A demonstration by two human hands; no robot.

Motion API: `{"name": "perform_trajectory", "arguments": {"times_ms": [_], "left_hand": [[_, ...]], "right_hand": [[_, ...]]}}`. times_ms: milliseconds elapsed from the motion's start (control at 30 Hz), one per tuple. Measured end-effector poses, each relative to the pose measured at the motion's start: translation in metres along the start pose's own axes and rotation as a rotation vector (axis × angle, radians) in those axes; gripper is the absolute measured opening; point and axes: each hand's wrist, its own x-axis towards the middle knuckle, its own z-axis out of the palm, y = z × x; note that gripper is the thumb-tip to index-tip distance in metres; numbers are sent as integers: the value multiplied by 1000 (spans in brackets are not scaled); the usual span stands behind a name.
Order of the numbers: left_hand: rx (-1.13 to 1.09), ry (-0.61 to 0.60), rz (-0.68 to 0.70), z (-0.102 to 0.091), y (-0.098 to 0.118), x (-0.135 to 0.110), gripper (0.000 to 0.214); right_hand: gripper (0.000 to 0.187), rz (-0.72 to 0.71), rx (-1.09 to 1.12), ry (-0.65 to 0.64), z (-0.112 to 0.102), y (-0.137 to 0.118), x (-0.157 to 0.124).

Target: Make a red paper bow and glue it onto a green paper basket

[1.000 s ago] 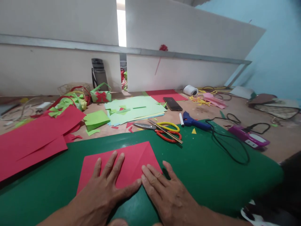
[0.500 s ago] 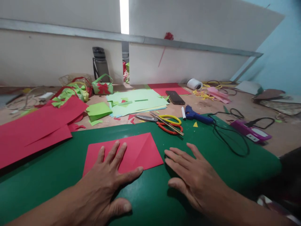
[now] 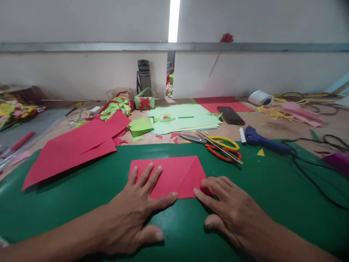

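A folded sheet of red paper (image 3: pixel 167 178) lies on the green mat, a diagonal crease near its right end. My left hand (image 3: pixel 136 211) rests flat on the paper's left part, fingers spread and thumb off to the side. At the paper's lower right corner, my right hand (image 3: pixel 231 203) has its fingers bent around the corner, which curls up between them; the thumb stands apart, over the mat. Just beyond the paper lie scissors (image 3: pixel 222 148) with red and yellow handles, crossed by thin sticks (image 3: pixel 220 146).
Larger red sheets (image 3: pixel 73 145) lie at left, overhanging the green mat (image 3: pixel 81 185). Behind are pale green sheets (image 3: pixel 185 118), a phone (image 3: pixel 231 115), a small paper basket (image 3: pixel 144 102) and a bottle (image 3: pixel 144 78). A blue glue gun (image 3: pixel 264 141) with a black cord and a white marker (image 3: pixel 242 135) are at right.
My right hand has moved onto the paper's right corner, its fingers now bent there. My left hand stays flat on the paper. The view has turned left, so everything appears shifted right.
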Motion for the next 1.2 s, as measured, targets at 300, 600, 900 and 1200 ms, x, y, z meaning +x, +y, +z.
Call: {"name": "perform_trajectory", "arguments": {"times_ms": [300, 600, 900, 1200], "left_hand": [[62, 38, -131, 9, -34, -74, 64], [134, 251, -256, 20, -47, -103, 42], [-4, -19, 108, -10, -9, -14, 77], [-8, -60, 147, 1, -18, 8, 75]], "right_hand": [[34, -41, -34, 36, 1, 2, 1], [30, -37, -38, 40, -1, 2, 1], [26, -17, -175, -3, 1, 16, 7], [18, 431, 252, -62, -23, 17, 45]]}}
